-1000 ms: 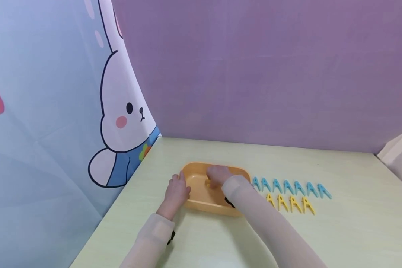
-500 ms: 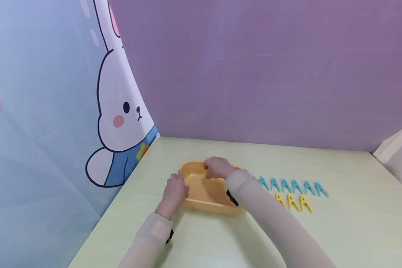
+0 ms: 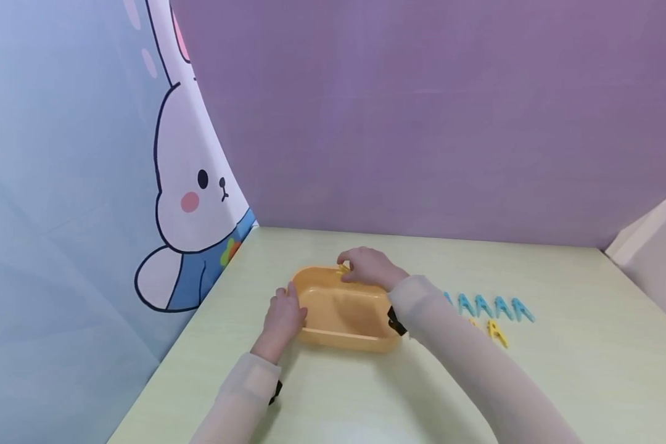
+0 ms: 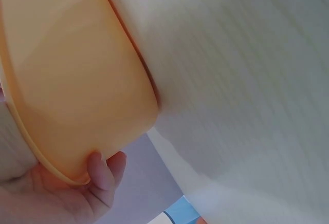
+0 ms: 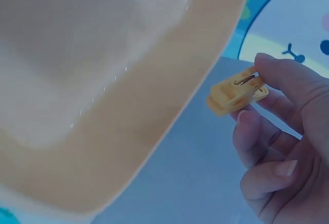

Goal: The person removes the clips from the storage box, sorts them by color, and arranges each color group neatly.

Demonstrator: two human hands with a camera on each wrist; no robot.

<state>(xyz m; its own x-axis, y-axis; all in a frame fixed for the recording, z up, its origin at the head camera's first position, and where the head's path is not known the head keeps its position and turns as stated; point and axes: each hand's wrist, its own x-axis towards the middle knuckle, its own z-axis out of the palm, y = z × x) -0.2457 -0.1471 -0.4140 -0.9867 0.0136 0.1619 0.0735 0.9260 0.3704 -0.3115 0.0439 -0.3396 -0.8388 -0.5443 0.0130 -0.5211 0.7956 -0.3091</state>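
My left hand (image 3: 282, 317) grips the left end of an orange plastic basin (image 3: 344, 341), thumb on the inner side. In the left wrist view its fingertips (image 4: 102, 171) curl against the outer wall under the rim. Over the basin's far rim, my right hand (image 3: 372, 266) pinches a small yellow clothespin (image 5: 234, 93) between thumb and forefinger. The right wrist view has this clothespin just outside the rim, its metal spring showing, with the other fingers loosely curled below. Nothing lies on the visible part of the basin's floor.
Right of the basin, a row of blue clothespins (image 3: 499, 306) lies on the pale table (image 3: 577, 345). A yellow clothespin (image 3: 497, 333) lies in front of them, and my right sleeve (image 3: 466, 351) hides part of both rows. A rabbit-print curtain (image 3: 194, 185) hangs at left.
My right hand has risen from inside the basin to above its far rim, bringing the yellow clothespin along. My left hand keeps its grip on the basin. The head view has shifted slightly.
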